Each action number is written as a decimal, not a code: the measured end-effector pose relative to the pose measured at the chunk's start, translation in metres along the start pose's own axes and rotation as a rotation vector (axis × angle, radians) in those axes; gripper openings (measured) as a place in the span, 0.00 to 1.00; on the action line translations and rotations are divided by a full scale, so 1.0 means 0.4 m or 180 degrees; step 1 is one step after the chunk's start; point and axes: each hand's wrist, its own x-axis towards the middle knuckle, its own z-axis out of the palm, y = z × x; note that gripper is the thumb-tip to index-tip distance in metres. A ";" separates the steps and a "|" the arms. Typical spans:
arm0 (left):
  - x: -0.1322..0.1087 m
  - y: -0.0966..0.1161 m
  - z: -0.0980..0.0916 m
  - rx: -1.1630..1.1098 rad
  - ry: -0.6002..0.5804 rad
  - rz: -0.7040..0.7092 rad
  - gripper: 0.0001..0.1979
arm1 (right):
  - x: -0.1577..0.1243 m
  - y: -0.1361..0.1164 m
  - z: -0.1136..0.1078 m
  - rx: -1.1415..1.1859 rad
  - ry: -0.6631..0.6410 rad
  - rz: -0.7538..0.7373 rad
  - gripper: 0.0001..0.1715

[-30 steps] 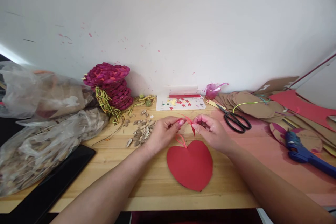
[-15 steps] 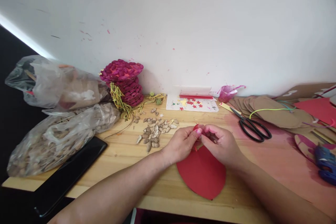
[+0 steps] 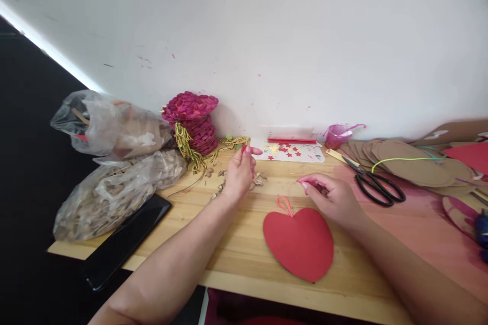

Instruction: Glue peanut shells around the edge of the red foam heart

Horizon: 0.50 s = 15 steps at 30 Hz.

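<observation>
A red heart-shaped card (image 3: 301,246) lies flat on the table, with a loop of orange-red string (image 3: 283,204) at its top notch. My left hand (image 3: 241,171) is raised over the peanut shells (image 3: 260,180), away from the heart. Its thumb and fingers pinch a small red piece (image 3: 244,149), too small to name. Up and to the right of the heart is my right hand (image 3: 331,194), thumb and fingertips pressed together. Whatever those fingertips may hold is too small to see. My left hand hides part of the shells.
White paper (image 3: 318,155) with small stars lies by the wall. Scissors (image 3: 377,188), brown cardboard discs (image 3: 400,162) and a pink cup (image 3: 337,135) stand right. Left are a magenta shell-covered vase (image 3: 196,127), plastic bags (image 3: 102,203) and a black phone (image 3: 127,241).
My hands have come apart and left the heart's top. The left moved up and left over the shells, the right slightly right. The heart's string loop now shows.
</observation>
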 end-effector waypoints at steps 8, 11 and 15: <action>0.057 -0.017 -0.043 0.0143 -0.0064 0.0119 0.23 | 0.024 0.032 -0.009 -0.0189 -0.0117 0.0187 0.16; 0.061 -0.021 -0.047 0.0284 -0.0198 0.0102 0.23 | 0.028 0.039 -0.013 -0.0173 -0.0160 0.0127 0.17; 0.070 -0.018 -0.054 0.0402 -0.0267 0.0094 0.24 | 0.035 0.044 -0.016 -0.0141 -0.0146 0.0024 0.19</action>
